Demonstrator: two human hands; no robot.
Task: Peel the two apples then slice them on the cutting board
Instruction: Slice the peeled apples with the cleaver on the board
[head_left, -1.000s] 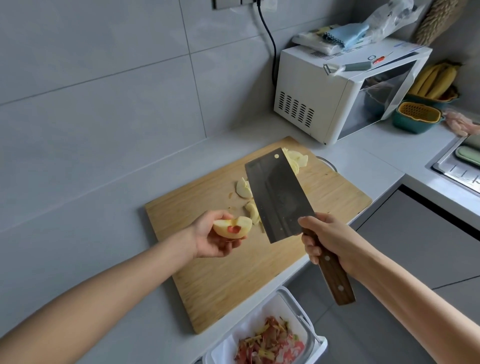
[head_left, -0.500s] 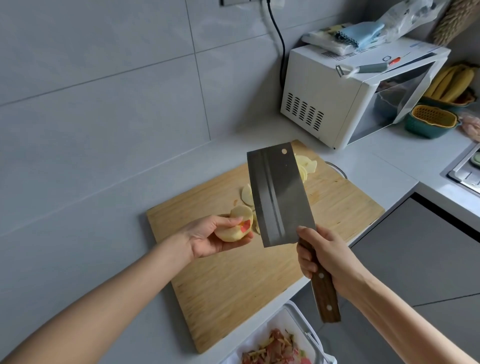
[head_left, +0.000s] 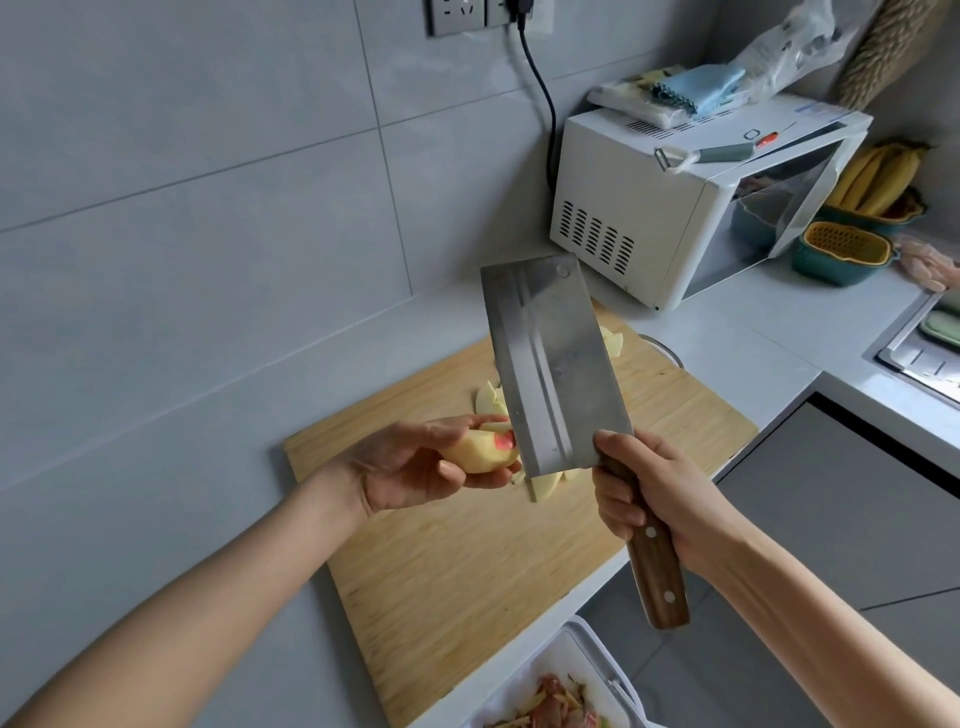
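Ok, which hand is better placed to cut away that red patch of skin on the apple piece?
The right hand: it grips the cleaver by its wooden handle, with the blade close beside the apple piece. The left hand is occupied holding that piece above the cutting board.

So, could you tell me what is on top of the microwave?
A peeler, a blue cloth over a white packet, and a clear plastic bag; the packet's middle is covered.

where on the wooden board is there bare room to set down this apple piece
The near half of the wooden cutting board, below the left hand gripping the peeled apple piece, is bare. Its right corner beyond the steel cleaver is bare too. The middle is crowded with pale apple slices.
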